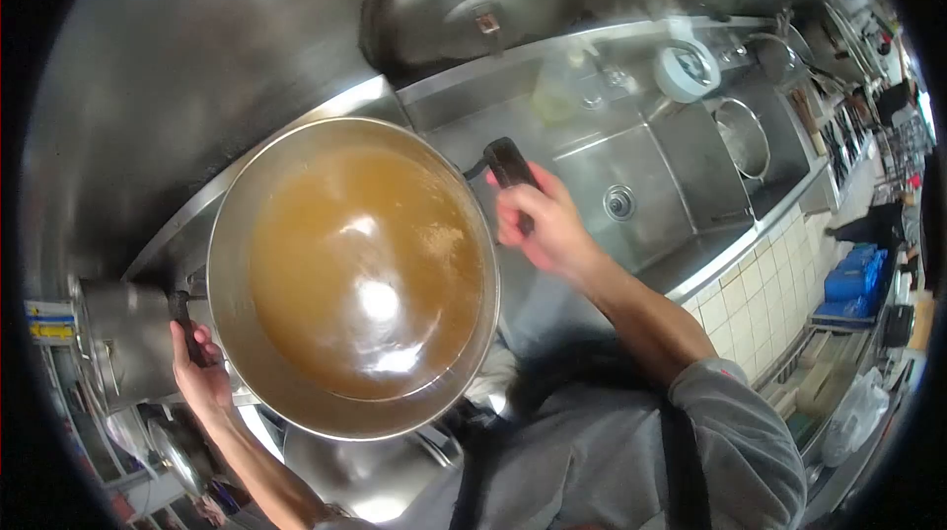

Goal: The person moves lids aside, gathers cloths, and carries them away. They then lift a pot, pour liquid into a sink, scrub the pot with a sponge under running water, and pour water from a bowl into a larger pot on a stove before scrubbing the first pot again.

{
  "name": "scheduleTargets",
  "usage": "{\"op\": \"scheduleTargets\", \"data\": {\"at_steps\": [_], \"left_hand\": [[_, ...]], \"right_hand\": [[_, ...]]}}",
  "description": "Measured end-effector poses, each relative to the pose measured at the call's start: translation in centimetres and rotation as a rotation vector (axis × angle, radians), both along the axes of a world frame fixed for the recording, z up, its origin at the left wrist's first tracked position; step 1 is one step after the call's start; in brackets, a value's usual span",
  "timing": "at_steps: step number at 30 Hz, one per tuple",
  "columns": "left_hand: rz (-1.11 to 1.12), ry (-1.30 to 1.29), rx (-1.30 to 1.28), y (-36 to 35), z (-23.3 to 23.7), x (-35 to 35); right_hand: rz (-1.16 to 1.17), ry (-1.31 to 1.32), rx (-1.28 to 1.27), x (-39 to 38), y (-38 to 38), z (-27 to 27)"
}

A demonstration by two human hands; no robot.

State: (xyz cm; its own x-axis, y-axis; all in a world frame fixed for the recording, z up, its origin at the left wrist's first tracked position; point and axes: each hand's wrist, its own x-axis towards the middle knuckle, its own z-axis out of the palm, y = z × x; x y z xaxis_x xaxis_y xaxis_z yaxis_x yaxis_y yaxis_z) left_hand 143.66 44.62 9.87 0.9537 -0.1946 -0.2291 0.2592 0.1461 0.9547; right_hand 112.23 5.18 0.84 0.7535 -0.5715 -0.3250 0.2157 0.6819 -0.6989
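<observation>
A large round metal pot with brown, cloudy liquid in it fills the left and middle of the head view. Light reflects off the liquid's surface. My left hand is closed round the dark handle on the pot's left side. On the other side, my right hand grips the second dark handle. The pot is held between both hands; whether its base rests on anything is hidden.
To the right lies a metal sink with a drain. A white round container and a strainer are at its far right. Large metal lids stand along the back. Another metal pot is at the left.
</observation>
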Motion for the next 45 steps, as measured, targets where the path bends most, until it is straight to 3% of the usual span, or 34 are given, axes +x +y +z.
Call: {"op": "scheduleTargets", "data": {"at_steps": [9,11,17,24,26,32,37,41,43,44,45], "left_hand": [[-0.13,-0.011,-0.031,-7.7,5.2,-9.9],[-0.249,-0.021,-0.059,-9.7,5.2,-11.6],[-0.321,0.041,-0.071,-18.6,3.0,-18.9],[-0.532,0.189,-0.177,-28.4,-4.1,-27.7],[-0.441,0.23,-0.176,-31.3,-5.3,-31.7],[-0.559,0.323,-0.181,-38.4,-11.3,-38.4],[-0.51,0.489,-0.177,-44.5,-15.3,-43.0],[-0.62,0.617,-0.149,-50.1,-22.9,-43.7],[-0.579,0.723,-0.2,-52.5,-23.8,-45.5],[-0.586,0.81,-0.216,-53.9,-28.6,-44.5],[-0.624,0.808,-0.22,-54.5,-29.6,-44.9]], "right_hand": [[-0.211,-0.112,-0.05,-15.2,-1.3,3.3],[-0.288,-0.1,-0.078,-19.0,-1.6,4.0],[-0.514,-0.024,-0.115,-30.7,-2.8,6.1],[-0.701,0.107,-0.216,-43.3,-6.3,7.3],[-0.715,0.129,-0.251,-46.4,-8.2,7.2],[-0.803,0.193,-0.343,-53.9,-13.4,7.8],[-0.85,0.252,-0.416,-56.2,-15.1,9.6],[-0.878,0.389,-0.519,-55.5,-15.4,11.6],[-0.875,0.459,-0.553,-54.0,-16.0,12.6],[-0.874,0.497,-0.562,-52.9,-16.3,13.0],[-0.869,0.538,-0.562,-52.0,-16.6,13.2]]}}
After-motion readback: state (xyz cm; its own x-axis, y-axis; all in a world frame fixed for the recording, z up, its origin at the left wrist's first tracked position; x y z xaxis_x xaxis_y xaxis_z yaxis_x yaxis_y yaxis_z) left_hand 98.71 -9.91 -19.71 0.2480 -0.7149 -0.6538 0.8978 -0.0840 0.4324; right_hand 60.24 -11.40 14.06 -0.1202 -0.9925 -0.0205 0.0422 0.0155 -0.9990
